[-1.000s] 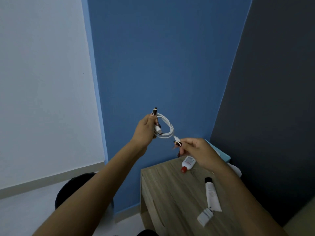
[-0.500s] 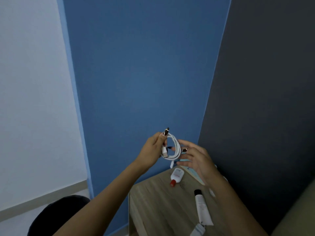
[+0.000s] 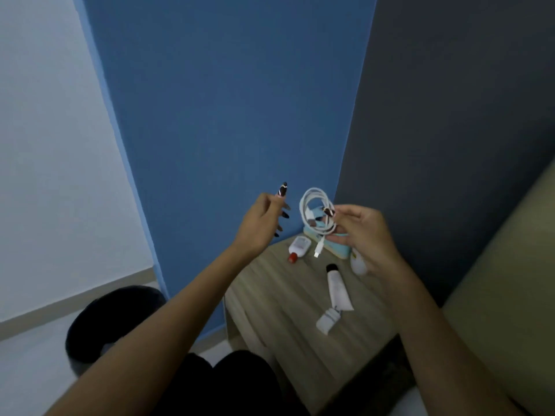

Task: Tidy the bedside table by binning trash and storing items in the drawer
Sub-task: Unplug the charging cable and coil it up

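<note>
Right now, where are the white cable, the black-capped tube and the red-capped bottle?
white cable (image 3: 302, 205): head view, left side of its coil.
black-capped tube (image 3: 338, 289): head view, middle of its white body.
red-capped bottle (image 3: 299, 246): head view, its white body.

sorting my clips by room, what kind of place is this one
Most likely a bedroom corner. A small wooden bedside table stands against blue and dark painted walls, scattered with toiletries such as a white tube, and the right hand holds a coiled charging cable.
</note>
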A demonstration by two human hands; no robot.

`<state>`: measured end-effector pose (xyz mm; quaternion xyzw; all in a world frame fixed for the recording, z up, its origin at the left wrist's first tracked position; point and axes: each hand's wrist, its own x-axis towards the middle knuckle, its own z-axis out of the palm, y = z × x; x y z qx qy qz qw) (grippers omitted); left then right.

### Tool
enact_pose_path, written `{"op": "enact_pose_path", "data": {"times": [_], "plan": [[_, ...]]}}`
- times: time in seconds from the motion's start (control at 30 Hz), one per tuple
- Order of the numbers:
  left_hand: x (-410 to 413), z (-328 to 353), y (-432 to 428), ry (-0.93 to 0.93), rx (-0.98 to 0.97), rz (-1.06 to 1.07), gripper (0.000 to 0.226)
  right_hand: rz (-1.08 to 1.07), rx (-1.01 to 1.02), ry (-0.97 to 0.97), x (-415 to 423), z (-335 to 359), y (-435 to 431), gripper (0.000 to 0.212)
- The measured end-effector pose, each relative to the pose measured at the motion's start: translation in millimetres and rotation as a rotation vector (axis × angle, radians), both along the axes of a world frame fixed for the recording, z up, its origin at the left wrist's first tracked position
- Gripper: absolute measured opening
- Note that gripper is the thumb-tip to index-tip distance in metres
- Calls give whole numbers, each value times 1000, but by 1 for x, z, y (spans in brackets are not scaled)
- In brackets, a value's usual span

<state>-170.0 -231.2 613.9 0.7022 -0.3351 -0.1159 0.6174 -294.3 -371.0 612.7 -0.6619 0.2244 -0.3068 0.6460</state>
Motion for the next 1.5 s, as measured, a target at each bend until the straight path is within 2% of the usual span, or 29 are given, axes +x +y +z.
{"op": "enact_pose_path", "data": {"times": [0.13, 0.2, 0.27, 0.37, 0.43, 0.53, 0.73, 0.8, 0.9, 1.13, 1.23, 1.4, 1.5], "plan": [[0, -63, -32, 6, 159, -88, 13, -135, 47, 38, -19, -30, -26, 12], [2, -102, -58, -76, 293, -195, 11, -202, 80, 66, -20, -46, -43, 13], [0, -138, -85, -176, 442, -346, 24, -273, 103, 94, -18, -62, -61, 13], [-12, -195, -114, -260, 813, -508, 75, -364, 154, 129, -12, -88, -83, 14], [-19, -224, -123, -324, 926, -548, 95, -402, 171, 141, -9, -104, -92, 15], [-23, -249, -136, -369, 933, -571, 103, -433, 187, 173, -6, -125, -106, 21], [-26, -272, -146, -373, 880, -615, 80, -451, 223, 223, -8, -164, -127, 13], [-24, -273, -146, -392, 848, -614, 78, -471, 238, 224, -10, -171, -130, 14], [-20, -261, -147, -487, 800, -563, 78, -524, 271, 204, -17, -175, -135, 15], [-10, -214, -197, -665, 580, -375, 50, -779, 251, 136, -39, -169, -169, 16], [-17, -212, -232, -622, 574, -352, 45, -857, 283, 162, -46, -179, -172, 9], [-33, -238, -269, -490, 621, -367, 39, -914, 398, 196, -47, -216, -175, 17], [-40, -260, -277, -511, 632, -339, 38, -946, 460, 245, -47, -245, -176, 12]]}}
